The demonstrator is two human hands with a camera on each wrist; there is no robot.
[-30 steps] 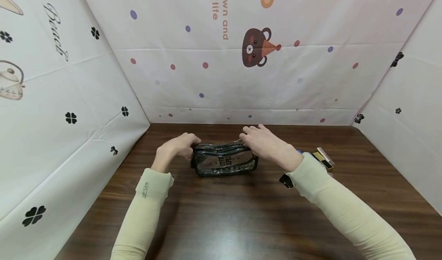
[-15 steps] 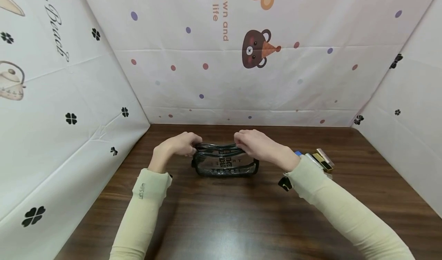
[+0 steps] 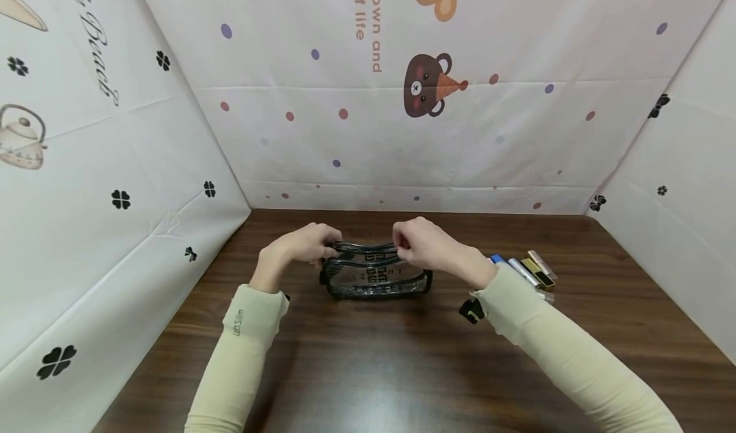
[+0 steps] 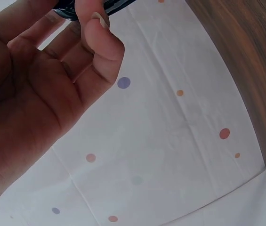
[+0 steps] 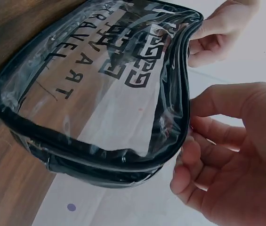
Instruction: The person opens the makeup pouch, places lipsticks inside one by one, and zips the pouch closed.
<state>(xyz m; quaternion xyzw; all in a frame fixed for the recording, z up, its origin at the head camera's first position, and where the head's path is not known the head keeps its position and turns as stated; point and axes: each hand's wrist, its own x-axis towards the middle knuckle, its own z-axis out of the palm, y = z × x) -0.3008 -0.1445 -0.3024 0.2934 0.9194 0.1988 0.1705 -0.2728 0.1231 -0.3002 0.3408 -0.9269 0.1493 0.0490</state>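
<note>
A clear plastic zip pouch (image 3: pixel 376 288) with black trim and dark lettering stands on the brown table in the head view. My left hand (image 3: pixel 305 244) grips its upper left corner. At the top edge, right of the middle, my right hand (image 3: pixel 431 246) pinches the zipper side between thumb and curled fingers. The right wrist view shows the pouch (image 5: pixel 182 94) close up, with thumb and fingertips of the right hand (image 5: pixel 231 146) at its black rim; a zip pull cannot be made out. Only a dark bit of the rim shows by the left hand (image 4: pixel 43 84) in the left wrist view.
Several small stick-shaped items lie right of the pouch, partly behind the right sleeve: a black-and-gold one (image 3: pixel 538 271), silver ones (image 3: pixel 522 271) and a blue one (image 3: pixel 497 259). Printed white cloth walls (image 3: pixel 368 152) enclose the table (image 3: pixel 368 356) at the back and sides.
My right hand has moved left along the pouch's top edge from near its right corner. The left hand keeps its grip on the left corner. The pouch has hardly shifted.
</note>
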